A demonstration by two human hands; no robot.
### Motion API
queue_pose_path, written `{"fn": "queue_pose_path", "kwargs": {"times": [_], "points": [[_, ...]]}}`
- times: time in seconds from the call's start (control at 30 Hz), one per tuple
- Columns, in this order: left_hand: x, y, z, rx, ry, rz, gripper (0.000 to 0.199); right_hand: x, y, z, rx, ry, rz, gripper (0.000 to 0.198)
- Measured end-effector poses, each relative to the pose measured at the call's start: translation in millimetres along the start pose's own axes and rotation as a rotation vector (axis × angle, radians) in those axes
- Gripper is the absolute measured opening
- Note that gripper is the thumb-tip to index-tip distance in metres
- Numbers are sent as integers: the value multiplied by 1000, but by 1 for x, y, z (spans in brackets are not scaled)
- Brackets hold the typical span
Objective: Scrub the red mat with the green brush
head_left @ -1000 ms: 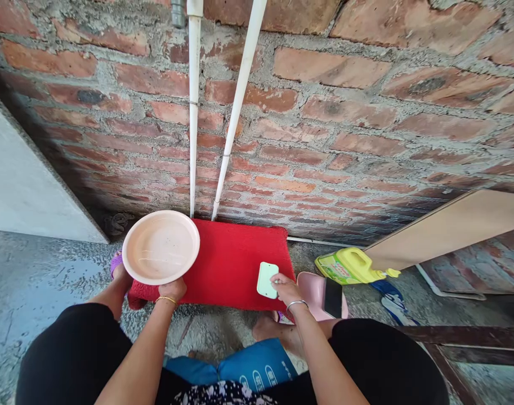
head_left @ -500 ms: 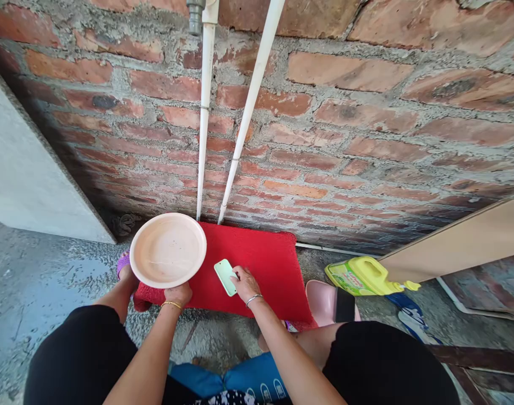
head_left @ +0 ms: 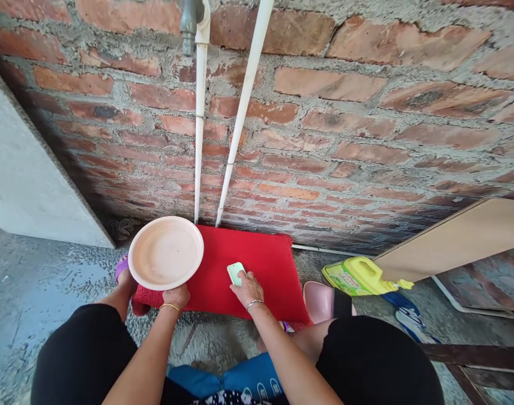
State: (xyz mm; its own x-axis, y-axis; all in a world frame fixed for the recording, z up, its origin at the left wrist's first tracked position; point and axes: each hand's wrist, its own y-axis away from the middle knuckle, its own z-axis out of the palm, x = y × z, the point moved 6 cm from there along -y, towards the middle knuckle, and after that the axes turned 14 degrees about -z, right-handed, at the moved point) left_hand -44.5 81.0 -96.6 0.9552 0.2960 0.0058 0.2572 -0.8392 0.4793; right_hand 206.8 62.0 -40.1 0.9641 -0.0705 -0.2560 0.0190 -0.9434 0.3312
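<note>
My left hand is closed on the near rim of a pale peach plastic basin. The basin is tipped slightly towards me above the left end of a red mat; what little lies inside it looks like small dark specks. My right hand grips a pale green rounded-rectangular piece over the middle of the mat. Its underside is hidden, so I cannot tell its exact kind. The fingers of my left hand are mostly hidden under the basin.
A brick wall with two white pipes and a grey tap stands behind. To the right are a pink scoop-like container, a yellow detergent bottle and blue slippers. A grey slab leans at left.
My right hand has moved a little up over the pale green piece, which is now turned and more covered by the fingers. The left hand and basin hold nearly the same place.
</note>
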Motion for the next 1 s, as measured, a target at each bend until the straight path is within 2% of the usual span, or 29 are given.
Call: {"fn": "queue_pose_path", "kwargs": {"times": [0.1, 0.23, 0.33, 0.43, 0.57, 0.67, 0.83, 0.93, 1.0], "points": [[7, 8, -7, -19, -86, 11, 56, 53, 18, -13, 43, -19, 172, 39], [23, 24, -11, -151, -103, 55, 38, 130, 51, -27, 105, -87, 419, 40], [33, 34, -16, -192, -87, 67, 36, 159, 67, -31, 173, -122, 481, 41], [40, 42, -19, -222, -86, 66, 48, 150, 64, -23, 204, -122, 413, 41], [45, 48, -18, -214, -122, 46, 62, 100, 44, 6, 158, -149, 156, 51], [47, 52, -15, -180, -153, 23, 67, 81, 37, 25, 136, -183, 93, 52], [45, 53, -12, -147, -125, 16, 65, 94, 39, 30, 82, -211, 88, 53], [45, 52, -11, -141, -126, 28, 64, 114, 46, 16, 70, -211, 117, 56], [45, 52, -12, -137, -137, 26, 63, 136, 57, 4, 66, -221, 189, 52]]}}
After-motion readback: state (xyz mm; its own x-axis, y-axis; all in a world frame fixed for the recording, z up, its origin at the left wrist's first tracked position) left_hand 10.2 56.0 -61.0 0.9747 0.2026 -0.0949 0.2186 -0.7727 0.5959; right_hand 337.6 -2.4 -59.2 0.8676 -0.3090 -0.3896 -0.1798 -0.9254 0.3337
